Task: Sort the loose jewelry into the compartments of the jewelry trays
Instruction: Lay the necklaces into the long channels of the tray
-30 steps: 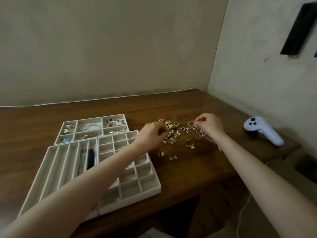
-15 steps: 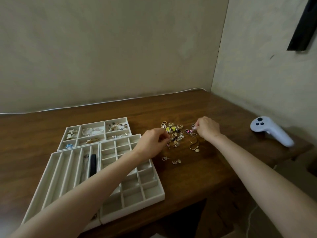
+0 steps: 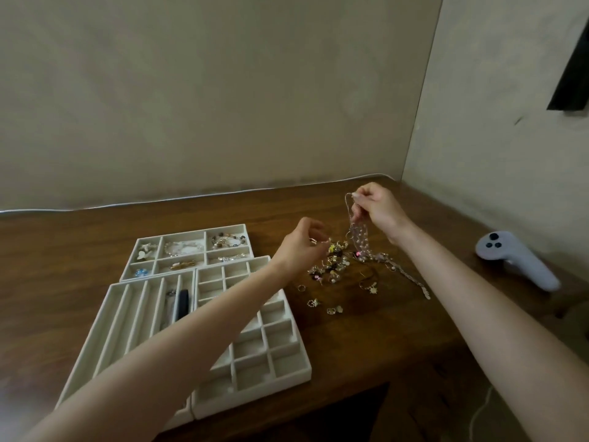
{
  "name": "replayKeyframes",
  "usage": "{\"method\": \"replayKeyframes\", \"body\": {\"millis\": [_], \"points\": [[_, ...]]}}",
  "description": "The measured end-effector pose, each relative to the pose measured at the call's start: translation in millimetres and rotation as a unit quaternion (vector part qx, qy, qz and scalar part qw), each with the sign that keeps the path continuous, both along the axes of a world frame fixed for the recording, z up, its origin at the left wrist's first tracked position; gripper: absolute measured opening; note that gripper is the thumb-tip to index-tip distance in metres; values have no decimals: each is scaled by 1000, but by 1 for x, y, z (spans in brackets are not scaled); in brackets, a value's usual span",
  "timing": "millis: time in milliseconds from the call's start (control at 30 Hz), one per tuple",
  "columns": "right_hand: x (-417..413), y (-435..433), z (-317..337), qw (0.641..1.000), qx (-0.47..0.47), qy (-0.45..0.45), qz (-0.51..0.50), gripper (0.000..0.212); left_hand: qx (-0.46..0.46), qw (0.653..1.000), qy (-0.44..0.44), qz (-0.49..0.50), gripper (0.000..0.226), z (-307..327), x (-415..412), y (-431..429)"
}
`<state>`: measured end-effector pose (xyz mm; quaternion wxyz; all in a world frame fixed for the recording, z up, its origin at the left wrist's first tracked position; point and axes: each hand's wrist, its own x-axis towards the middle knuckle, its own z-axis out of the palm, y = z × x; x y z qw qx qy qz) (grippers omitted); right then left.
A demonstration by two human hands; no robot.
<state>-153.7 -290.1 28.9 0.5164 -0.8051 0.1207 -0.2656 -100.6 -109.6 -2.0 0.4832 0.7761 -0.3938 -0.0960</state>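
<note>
**Chain rising from the jewelry heap**

Pinched high in the right hand [image 3: 379,212], chain [image 3: 358,232] now hanging well above the desk [image 3: 376,339], up from low in the loose jewelry [image 3: 336,266] half a second earlier. Drawn into a dangling loop, lower end trailing into the heap and not yet free of it. Pale, silvery, fine-linked, with small round beads along the hanging stretch; by the look of it, apt to snag on neighbours if pulled fast.

Just beside it, left hand [image 3: 302,247] curled, pinching what looks like a small ring [image 3: 314,240] at the heap's left edge. Read as one sorting move begun: untangle first, then carry left.

Waiting there: back tray [image 3: 191,233] with bracelets and small pieces in its compartments, slotted tray [image 3: 126,317] with a dark item [image 3: 182,304] in one slot, grid tray [image 3: 287,376] partly hidden under the left forearm. Off right, white controller [image 3: 516,260].
</note>
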Motion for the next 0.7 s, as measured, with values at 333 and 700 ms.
{"method": "replayKeyframes", "body": {"millis": [333,700], "points": [[21,34,31,993,1,-47,110,14,-54,995,69,-52,34,26,18,-12],[19,56,23,978,63,-52,193,18,-87,966,226,-85,12,8,23,7]]}}
